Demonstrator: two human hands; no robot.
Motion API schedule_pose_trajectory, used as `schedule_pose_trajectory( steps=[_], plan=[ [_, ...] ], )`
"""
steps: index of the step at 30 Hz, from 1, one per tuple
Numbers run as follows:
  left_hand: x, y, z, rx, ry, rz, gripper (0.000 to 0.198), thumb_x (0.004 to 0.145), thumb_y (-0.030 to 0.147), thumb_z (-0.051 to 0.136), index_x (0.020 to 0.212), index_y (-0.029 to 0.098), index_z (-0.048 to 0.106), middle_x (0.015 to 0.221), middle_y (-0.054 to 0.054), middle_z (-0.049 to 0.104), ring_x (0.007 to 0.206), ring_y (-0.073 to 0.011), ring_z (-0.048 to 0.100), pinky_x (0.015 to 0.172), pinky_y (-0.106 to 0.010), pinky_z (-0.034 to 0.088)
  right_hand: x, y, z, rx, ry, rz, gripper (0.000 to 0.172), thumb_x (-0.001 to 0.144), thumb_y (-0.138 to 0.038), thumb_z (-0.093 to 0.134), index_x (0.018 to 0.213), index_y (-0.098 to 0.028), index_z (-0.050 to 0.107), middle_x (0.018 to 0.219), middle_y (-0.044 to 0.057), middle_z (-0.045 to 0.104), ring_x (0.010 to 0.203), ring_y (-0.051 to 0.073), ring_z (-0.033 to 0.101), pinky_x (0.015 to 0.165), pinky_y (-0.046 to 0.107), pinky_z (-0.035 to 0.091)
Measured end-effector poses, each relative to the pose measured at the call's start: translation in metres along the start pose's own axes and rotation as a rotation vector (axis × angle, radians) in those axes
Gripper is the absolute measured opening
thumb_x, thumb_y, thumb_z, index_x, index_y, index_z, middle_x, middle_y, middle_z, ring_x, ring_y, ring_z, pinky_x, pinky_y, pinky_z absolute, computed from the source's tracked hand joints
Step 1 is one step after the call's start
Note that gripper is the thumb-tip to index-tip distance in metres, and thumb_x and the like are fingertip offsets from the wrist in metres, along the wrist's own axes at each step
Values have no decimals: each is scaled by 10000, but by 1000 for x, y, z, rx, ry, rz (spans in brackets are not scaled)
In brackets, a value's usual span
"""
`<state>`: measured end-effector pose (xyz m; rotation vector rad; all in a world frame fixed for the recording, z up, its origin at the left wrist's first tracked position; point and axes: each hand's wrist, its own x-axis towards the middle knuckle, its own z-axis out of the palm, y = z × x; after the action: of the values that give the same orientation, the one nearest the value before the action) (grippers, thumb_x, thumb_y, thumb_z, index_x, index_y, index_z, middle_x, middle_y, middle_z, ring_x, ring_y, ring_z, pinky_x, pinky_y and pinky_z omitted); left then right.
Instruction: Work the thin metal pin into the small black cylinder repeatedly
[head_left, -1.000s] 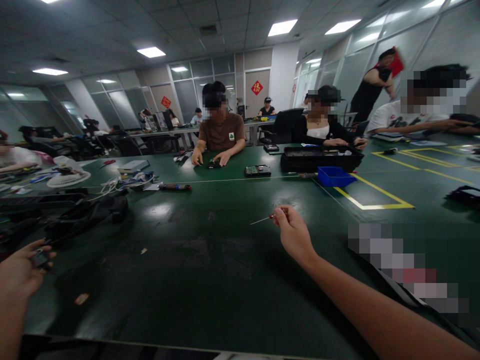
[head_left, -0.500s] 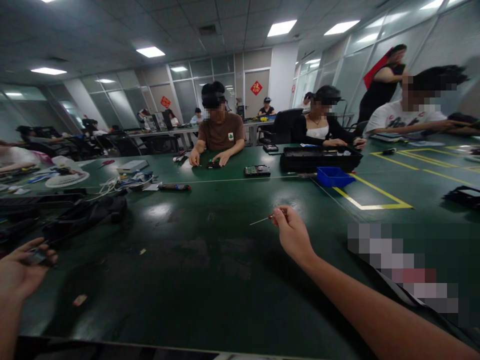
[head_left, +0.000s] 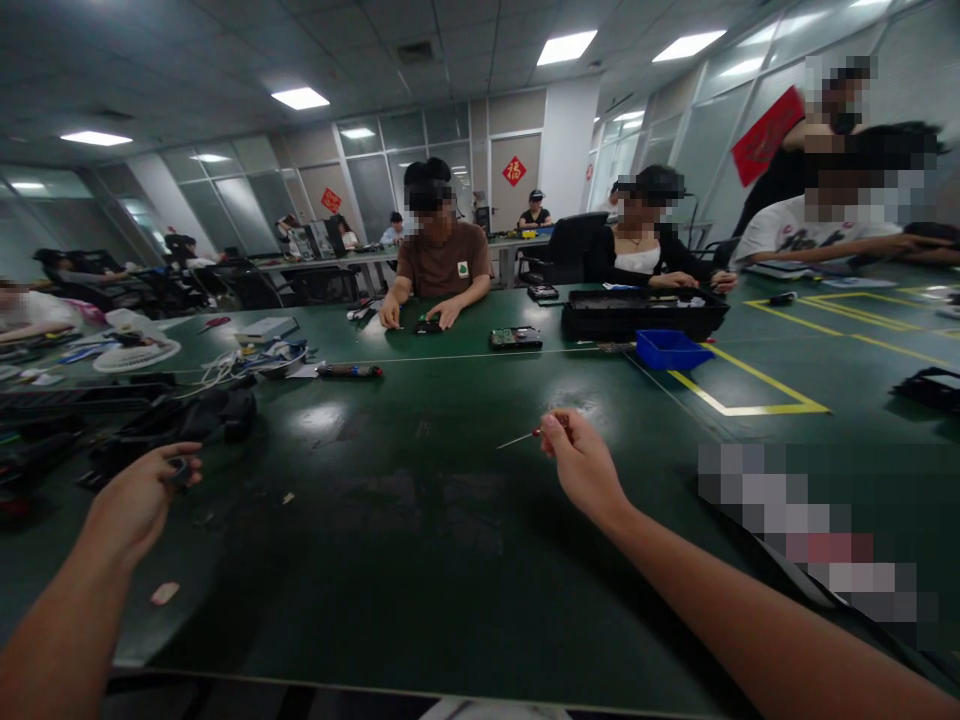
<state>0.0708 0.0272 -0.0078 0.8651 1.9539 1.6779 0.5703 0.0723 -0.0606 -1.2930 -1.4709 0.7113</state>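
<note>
My right hand (head_left: pixel 583 460) is closed around the red handle of a thin screwdriver (head_left: pixel 517 440), whose bare metal shaft points left over the green table. At the left, my left hand (head_left: pixel 139 500) is raised above the table with its fingers curled round a small dark grey part (head_left: pixel 180 471). Most of that part is hidden by the fingers, so its kind cannot be made out. The two hands are far apart. Below my left hand a small pale scrap (head_left: pixel 165 594) lies on the tabletop.
Beyond my hands lie a drive with a green circuit board (head_left: pixel 516 338), a blue tray (head_left: pixel 673 349), a long black casing (head_left: pixel 645 315) and a dark pen-like tool (head_left: pixel 349 370). Black parts (head_left: pixel 180 425) and cables crowd the left. Co-workers (head_left: pixel 442 255) sit across the table.
My left hand has moved right and forward from the left edge, carrying the small dark grey part. My right hand with the screwdriver has barely moved.
</note>
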Motion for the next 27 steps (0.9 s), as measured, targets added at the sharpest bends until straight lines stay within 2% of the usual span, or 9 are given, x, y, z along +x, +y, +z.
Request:
schedule_pose_trajectory(
  steps=[3,6,11,13,15,17,20,23,27],
  plan=[
    [-16,9,40,-27,-217,36,324,517,89,541,816,127,660,706,-27,589,656,-160,532,583,-226,445,0,0,1,28,-30,-2,303,946,-488,448,966,-219,587,787,28,620,740,200,590,695,346,448],
    [-41,22,89,28,-434,109,305,602,158,554,881,132,676,749,-42,609,670,-181,552,615,-267,437,-1,-1,1,39,-44,6,281,931,-460,473,1009,-219,596,805,32,639,762,207,610,709,354,457],
    [-100,45,173,148,-757,254,231,675,185,488,821,154,664,748,-52,609,696,-196,560,671,-303,417,-3,-5,-1,-29,-101,9,319,922,-499,496,905,-215,639,747,16,639,700,190,600,649,329,435],
    [-126,49,200,169,-874,303,203,707,179,445,777,163,634,769,-43,604,730,-192,563,703,-305,418,-3,-6,-1,-34,-111,7,321,918,-504,509,865,-213,635,701,-1,617,656,176,580,624,317,418],
    [-151,47,222,208,-958,344,203,749,180,431,827,170,619,805,-33,599,768,-190,564,721,-302,423,-4,-6,-2,-12,-99,-1,305,921,-482,509,831,-213,622,659,-15,587,622,165,557,605,307,403],
    [-171,38,238,318,-999,395,247,747,162,491,963,181,610,870,-34,609,790,-192,567,711,-298,431,-4,-6,-2,29,-58,-7,281,921,-451,510,810,-212,609,642,-20,570,608,158,542,594,302,397],
    [-185,17,253,417,-930,501,383,748,80,538,1114,187,566,1018,-71,621,886,-207,585,774,-313,451,-3,-6,-3,124,5,-20,256,918,-426,517,832,-206,614,679,-5,601,639,161,564,623,304,430],
    [-182,-2,257,390,-887,581,299,819,90,554,1102,181,580,1082,-90,627,982,-220,587,880,-343,454,-2,-7,-2,224,1,-40,257,910,-430,533,901,-193,634,762,28,663,707,175,616,697,322,481],
    [-169,-9,254,316,-894,663,307,815,111,642,1102,220,628,1121,-49,643,1053,-215,587,960,-362,440,-2,-8,0,246,-43,-22,270,891,-437,566,957,-186,639,844,61,709,768,196,660,754,356,515]
  ],
)
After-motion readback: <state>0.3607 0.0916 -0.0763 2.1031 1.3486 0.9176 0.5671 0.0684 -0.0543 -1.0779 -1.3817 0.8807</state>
